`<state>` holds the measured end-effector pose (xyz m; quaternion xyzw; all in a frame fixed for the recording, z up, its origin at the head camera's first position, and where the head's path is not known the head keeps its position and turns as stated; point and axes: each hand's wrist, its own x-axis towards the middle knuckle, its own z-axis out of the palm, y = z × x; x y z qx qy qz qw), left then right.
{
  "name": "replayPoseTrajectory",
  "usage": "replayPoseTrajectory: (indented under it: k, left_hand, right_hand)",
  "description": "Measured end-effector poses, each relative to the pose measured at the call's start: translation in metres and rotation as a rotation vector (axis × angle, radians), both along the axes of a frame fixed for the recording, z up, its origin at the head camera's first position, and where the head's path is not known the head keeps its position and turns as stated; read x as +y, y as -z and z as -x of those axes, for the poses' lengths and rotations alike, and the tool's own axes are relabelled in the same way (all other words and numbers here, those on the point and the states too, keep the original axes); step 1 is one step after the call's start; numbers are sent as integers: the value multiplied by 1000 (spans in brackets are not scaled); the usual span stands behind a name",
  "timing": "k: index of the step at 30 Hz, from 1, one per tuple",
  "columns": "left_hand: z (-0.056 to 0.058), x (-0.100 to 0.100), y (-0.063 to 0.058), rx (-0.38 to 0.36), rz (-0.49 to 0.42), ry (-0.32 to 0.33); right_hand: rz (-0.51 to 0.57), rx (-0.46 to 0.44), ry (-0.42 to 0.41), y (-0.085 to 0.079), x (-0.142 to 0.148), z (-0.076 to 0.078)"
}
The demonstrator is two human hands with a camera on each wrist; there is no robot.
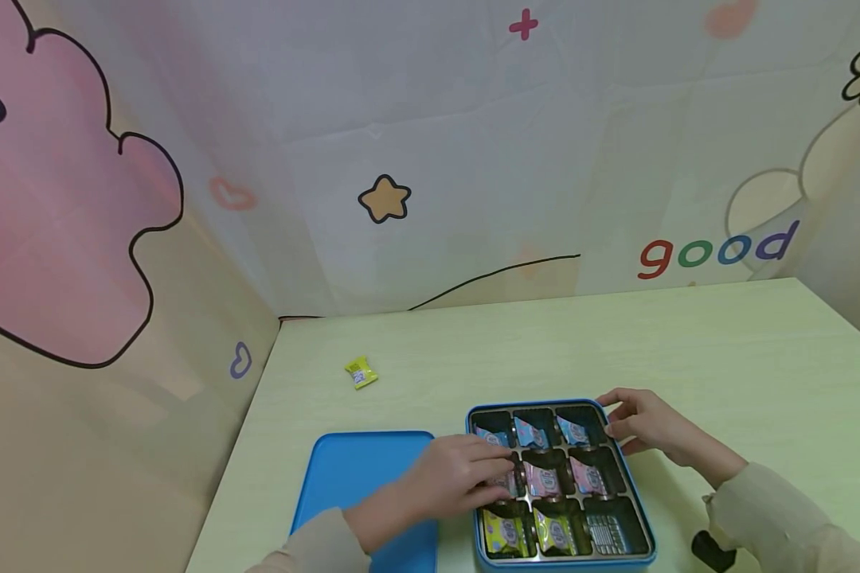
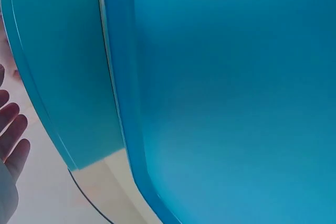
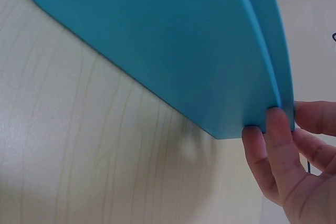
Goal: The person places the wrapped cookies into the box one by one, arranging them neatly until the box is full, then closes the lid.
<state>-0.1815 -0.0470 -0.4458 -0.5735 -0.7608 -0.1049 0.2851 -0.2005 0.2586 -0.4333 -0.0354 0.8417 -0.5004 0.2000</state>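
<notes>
A blue box (image 1: 564, 566) holds a dark divided tray of small compartments with wrapped candies. Blue candies (image 1: 530, 434) lie in the back row, pink candies (image 1: 542, 481) in the middle row and yellow candies (image 1: 555, 533) in the front row. My left hand (image 1: 459, 471) reaches over the left column, its loosely extended fingers partly covering a pink candy there. Nothing shows between those fingers (image 2: 20, 156) in the left wrist view. The right hand (image 1: 648, 422) holds the back right corner of the box, fingertips (image 3: 277, 121) against its blue wall.
A blue lid (image 1: 373, 461) lies left of the box, partly under the left forearm. Farther back on the pale table (image 1: 724, 350) rests one yellow wrapped candy (image 1: 361, 372). In the front right compartment sits a pale gridded piece (image 1: 606, 534). A printed cloth (image 1: 459, 159) rises behind the table.
</notes>
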Motion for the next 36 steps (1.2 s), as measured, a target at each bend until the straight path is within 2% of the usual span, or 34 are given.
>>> replayPoseTrajectory:
  k: [8,18,27,36]
  left_hand:
    - [8,-10,0,7,-9,-54]
    - [18,-22,1,-74,0,-167]
    - [27,-34,5,-87,20,-251]
    - [35,-48,9,-181,38,-341]
  right_hand:
    - [1,0,2,0,0,0]
    - [1,-4,0,0,0,1]
    - [0,-7,5,0,0,1]
    - [-4,-7,9,-1,-1,0]
